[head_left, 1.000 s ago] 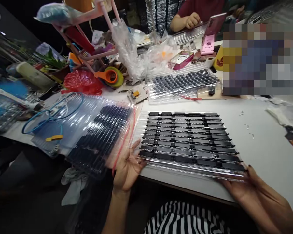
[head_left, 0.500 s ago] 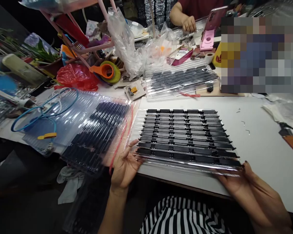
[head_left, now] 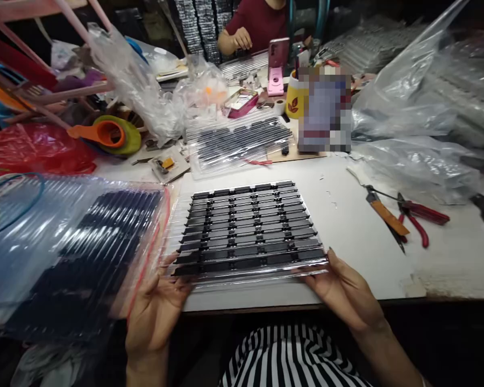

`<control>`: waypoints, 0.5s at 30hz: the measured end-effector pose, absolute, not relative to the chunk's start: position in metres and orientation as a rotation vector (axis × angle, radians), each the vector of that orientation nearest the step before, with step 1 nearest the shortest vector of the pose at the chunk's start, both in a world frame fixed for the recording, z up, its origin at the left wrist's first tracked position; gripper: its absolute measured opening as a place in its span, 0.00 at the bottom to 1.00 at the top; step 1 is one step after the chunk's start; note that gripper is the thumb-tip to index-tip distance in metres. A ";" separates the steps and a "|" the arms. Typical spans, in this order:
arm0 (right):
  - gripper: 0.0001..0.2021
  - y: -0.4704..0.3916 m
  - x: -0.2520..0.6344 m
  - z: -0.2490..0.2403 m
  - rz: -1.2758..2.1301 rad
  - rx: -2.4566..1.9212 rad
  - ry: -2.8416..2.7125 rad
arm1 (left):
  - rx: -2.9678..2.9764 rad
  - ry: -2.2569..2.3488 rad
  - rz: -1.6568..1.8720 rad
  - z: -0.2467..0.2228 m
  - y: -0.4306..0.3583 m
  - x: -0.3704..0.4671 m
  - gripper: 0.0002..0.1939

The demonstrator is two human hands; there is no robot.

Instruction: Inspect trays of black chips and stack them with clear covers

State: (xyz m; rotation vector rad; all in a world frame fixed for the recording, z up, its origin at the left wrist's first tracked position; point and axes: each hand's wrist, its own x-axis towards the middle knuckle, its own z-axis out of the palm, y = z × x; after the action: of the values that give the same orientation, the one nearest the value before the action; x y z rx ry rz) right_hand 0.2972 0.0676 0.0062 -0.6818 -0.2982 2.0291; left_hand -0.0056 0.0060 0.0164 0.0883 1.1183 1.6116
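Between my hands is a clear plastic tray (head_left: 177, 207) with rows of black comb-like parts (head_left: 246, 228) lying in its grooves. My left hand (head_left: 157, 301) grips the tray's near left corner, its fingers partly under the plastic. At the near right corner my right hand (head_left: 342, 295) holds the tray, thumb at the edge and fingers beneath. The tray is at the front of the white table (head_left: 358, 247); whether it rests on the surface I cannot tell. To the left lies a stack of clear trays (head_left: 92, 252) with dark parts.
Behind sits another clear tray (head_left: 242, 140) with dark parts. Red-handled pliers (head_left: 421, 212) and an orange-handled tool (head_left: 387, 215) lie at the right, near plastic bags (head_left: 423, 166). A yellow cup (head_left: 293, 97) and a phone on a pink stand (head_left: 276, 80) stand near a co-worker's hand (head_left: 242, 39).
My view has turned to the right, bringing the pliers and plastic bags into sight. Both my hands still hold the tray, which sits further left in the picture.
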 end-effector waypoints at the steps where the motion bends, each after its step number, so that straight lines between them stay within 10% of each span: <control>1: 0.16 0.067 0.298 0.008 2.038 -0.671 -0.318 | 0.070 1.135 1.609 0.017 0.006 -0.006 0.17; 15: 0.16 0.066 0.305 0.008 2.036 -0.631 -0.481 | 0.071 1.091 1.692 0.022 0.013 0.002 0.20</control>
State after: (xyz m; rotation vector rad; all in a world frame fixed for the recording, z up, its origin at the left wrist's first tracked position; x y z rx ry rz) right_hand 0.3050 0.0659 0.0084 -0.6312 -0.4812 2.0361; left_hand 0.0022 0.0126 0.0224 0.0709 1.0905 1.6918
